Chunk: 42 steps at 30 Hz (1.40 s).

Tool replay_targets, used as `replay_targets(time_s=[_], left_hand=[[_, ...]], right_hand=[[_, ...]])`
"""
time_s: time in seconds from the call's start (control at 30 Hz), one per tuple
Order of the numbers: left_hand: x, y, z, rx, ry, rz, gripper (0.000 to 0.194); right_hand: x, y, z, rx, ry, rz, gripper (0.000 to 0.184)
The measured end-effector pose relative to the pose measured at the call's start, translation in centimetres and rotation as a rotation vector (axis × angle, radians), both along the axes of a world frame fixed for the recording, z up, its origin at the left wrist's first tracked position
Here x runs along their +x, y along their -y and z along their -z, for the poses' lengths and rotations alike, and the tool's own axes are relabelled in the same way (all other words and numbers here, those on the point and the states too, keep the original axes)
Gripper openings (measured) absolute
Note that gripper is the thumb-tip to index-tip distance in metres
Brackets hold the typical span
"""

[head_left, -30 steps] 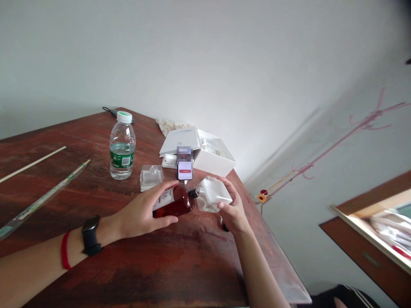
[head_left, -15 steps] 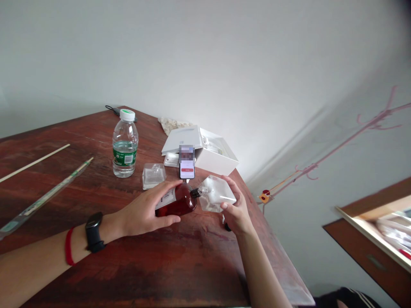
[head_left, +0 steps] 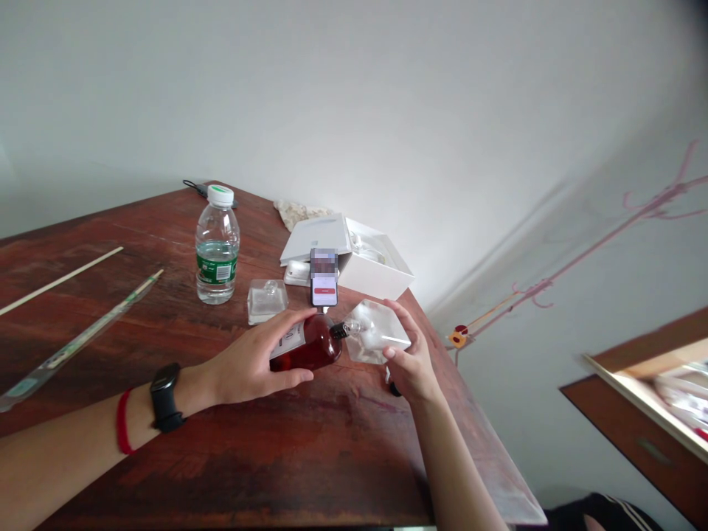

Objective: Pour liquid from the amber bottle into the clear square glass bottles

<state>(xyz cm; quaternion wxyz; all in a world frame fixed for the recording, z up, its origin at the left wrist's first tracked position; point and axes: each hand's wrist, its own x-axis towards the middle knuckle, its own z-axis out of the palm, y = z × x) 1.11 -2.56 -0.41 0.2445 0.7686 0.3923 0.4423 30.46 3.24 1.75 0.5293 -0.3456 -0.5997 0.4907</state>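
My left hand (head_left: 258, 361) is wrapped round a dark red bottle (head_left: 321, 344) with a pale label, tilted nearly flat with its black threaded neck pointing right. My right hand (head_left: 412, 361) grips a clear square glass bottle (head_left: 379, 333), also tilted, its narrow neck turned left. The two necks meet mouth to mouth; whether one sits inside the other I cannot tell. Just beyond the hands stands a lit phone (head_left: 324, 277). A small black cap-like thing (head_left: 394, 389) lies partly hidden under my right hand.
A green-labelled water bottle (head_left: 217, 247) stands left of a small clear glass container (head_left: 268, 302). Behind the phone are an open white box (head_left: 376, 269) and its lid (head_left: 315, 240). Wrapped chopsticks (head_left: 82, 339) and a single stick (head_left: 60, 280) lie on the wooden table (head_left: 248, 464).
The view has shifted very slightly. Both hands keep their grip, and the two bottles stay neck to neck with hardly any visible change in tilt.
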Motion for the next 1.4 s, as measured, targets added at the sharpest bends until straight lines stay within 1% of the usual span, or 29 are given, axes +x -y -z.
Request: replay_targets(time_s=[0.17,0.43,0.6,0.8,1.1,1.4], left_hand=[[-0.01,-0.07,0.01,-0.007,-0.012,0.014,0.079],[0.02,0.06,-0.23,-0.014,-0.011,0.023,0.078],[-0.1,0.07,-0.25,-0.041,-0.044,0.032,0.079],[-0.11,0.06,-0.38,-0.052,-0.05,0.04,0.08],[-0.09,0.0,-0.15,-0.05,-0.035,0.057,0.08],[-0.21,-0.02,-0.16,-0.048,-0.043,0.047,0.08]], right_hand=[[-0.13,0.12,-0.11,-0.005,-0.015,-0.002,0.089],[0.0,0.11,-0.09,-0.003,-0.017,0.018,0.091],[-0.06,0.1,-0.06,-0.005,-0.03,0.012,0.094],[-0.08,0.02,0.04,0.013,-0.03,0.017,0.092],[0.04,-0.07,0.12,0.013,-0.05,0.023,0.093],[0.05,0.02,0.2,0.014,-0.049,0.014,0.09]])
